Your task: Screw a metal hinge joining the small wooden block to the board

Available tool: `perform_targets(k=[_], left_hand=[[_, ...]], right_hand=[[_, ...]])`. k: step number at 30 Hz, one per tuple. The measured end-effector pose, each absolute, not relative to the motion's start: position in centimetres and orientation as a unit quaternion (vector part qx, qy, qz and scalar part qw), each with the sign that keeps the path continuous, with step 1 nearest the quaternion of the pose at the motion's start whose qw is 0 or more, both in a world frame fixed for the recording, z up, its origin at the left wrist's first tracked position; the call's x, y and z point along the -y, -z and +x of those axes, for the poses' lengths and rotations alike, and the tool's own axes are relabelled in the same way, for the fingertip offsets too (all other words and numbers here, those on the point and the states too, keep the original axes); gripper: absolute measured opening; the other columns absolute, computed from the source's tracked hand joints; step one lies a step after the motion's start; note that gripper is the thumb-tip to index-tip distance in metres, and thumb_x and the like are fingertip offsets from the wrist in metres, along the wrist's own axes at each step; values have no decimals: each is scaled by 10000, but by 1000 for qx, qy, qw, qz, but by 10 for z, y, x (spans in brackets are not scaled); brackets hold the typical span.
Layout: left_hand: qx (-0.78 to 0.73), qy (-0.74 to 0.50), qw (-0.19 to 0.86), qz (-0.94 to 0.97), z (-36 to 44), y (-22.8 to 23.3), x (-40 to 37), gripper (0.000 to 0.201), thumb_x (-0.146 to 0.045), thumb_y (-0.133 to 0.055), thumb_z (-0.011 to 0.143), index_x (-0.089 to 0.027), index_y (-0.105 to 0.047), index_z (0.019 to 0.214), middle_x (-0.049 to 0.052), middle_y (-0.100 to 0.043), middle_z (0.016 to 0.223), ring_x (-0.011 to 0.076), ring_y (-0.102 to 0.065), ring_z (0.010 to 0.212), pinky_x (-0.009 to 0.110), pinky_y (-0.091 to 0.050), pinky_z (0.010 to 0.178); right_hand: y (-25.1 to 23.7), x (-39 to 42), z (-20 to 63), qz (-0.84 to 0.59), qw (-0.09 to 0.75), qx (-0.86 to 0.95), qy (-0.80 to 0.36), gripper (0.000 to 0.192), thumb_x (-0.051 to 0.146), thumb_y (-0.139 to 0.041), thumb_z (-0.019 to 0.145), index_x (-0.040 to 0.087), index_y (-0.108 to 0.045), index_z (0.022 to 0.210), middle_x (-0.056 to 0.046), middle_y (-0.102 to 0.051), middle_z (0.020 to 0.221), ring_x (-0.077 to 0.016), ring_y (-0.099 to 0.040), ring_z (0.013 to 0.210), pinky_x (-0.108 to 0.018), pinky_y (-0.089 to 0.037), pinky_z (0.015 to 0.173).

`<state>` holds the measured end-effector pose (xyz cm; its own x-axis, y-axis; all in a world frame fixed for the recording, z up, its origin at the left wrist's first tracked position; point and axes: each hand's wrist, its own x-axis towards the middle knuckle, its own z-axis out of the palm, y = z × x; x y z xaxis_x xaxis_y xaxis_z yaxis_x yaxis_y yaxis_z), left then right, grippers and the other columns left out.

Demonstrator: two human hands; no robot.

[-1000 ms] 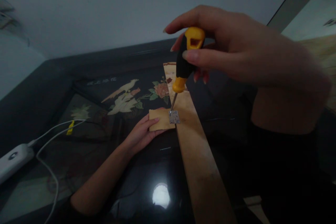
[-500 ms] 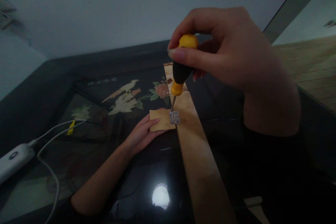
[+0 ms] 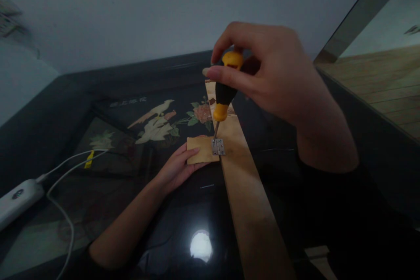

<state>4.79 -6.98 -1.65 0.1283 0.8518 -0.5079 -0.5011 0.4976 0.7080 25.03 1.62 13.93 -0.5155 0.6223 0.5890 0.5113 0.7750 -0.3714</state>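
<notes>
My right hand (image 3: pixel 262 70) has its thumb and fingers around the handle of a stubby yellow-and-black screwdriver (image 3: pixel 225 92). The screwdriver leans slightly, its tip down at the upper left part of a small metal hinge (image 3: pixel 218 146). That hinge bridges a short wooden piece (image 3: pixel 204 149) and a long wooden board (image 3: pixel 249 192). On the left, my left hand (image 3: pixel 182 164) grips the short piece, thumb on top and fingers underneath. A screw under the tip is too small to make out clearly.
A dark glossy table (image 3: pixel 177 218) with a bird-and-flower picture lies beneath. To the left are a white power strip (image 3: pixel 19 201), a white cable (image 3: pixel 67 218) and a yellow tag (image 3: pixel 88 159). A wall (image 3: pixel 131 13) stands behind the table.
My right hand has come down and a little left, with its grip shifted on the screwdriver handle. The left hand, short piece and board stay where they were.
</notes>
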Motion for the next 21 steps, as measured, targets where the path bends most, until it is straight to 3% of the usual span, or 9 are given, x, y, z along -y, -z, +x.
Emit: perform_targets(k=[6,8,11,15,18,21], left_hand=[[-457,-461,737,185,41,21,70,638,-66,-584,877,-181,-435,1486,153,-639,1338,279,-646,1189,431,-506,1066],[-457,-462,737,187,41,21,70,644,-69,-590,872,-185,-435,1487,151,-639,1340,280,-645,1190,430,-506,1066],[-461,-459,736,190,42,20,69,648,-74,-592,872,-194,-434,1489,145,-643,1335,274,-651,1181,428,-506,1068],[-461,-458,736,190,45,19,69,652,-67,-581,878,-203,-423,1495,143,-647,1324,266,-660,1162,424,-511,1061],[-463,-458,734,189,45,18,69,644,-68,-579,878,-194,-424,1490,145,-648,1318,261,-666,1147,414,-522,1048],[-469,-461,730,188,43,18,69,613,-73,-579,880,-179,-447,1469,148,-645,1319,258,-670,1137,403,-535,1032]], right_hand=[[-147,-18,263,-275,275,903,-182,367,286,-631,900,226,-639,1261,14,-698,1010,-112,-615,737,-241,-452,642],[-150,-16,265,-266,283,901,-195,339,245,-639,885,203,-671,1219,5,-707,1017,-108,-613,708,-244,-451,618],[-148,-12,259,-301,317,887,-150,179,322,-681,869,197,-720,991,-4,-693,868,-146,-632,740,-274,-468,665],[-143,-12,249,-356,340,869,-42,290,490,-621,902,223,-660,795,-41,-659,784,-202,-635,829,-323,-461,769],[-143,-13,249,-347,327,878,-44,300,500,-581,927,217,-666,873,-35,-675,856,-200,-636,884,-321,-463,822],[-148,-14,256,-300,296,903,-88,246,385,-620,919,190,-676,1057,-16,-687,1009,-189,-632,963,-324,-465,891]])
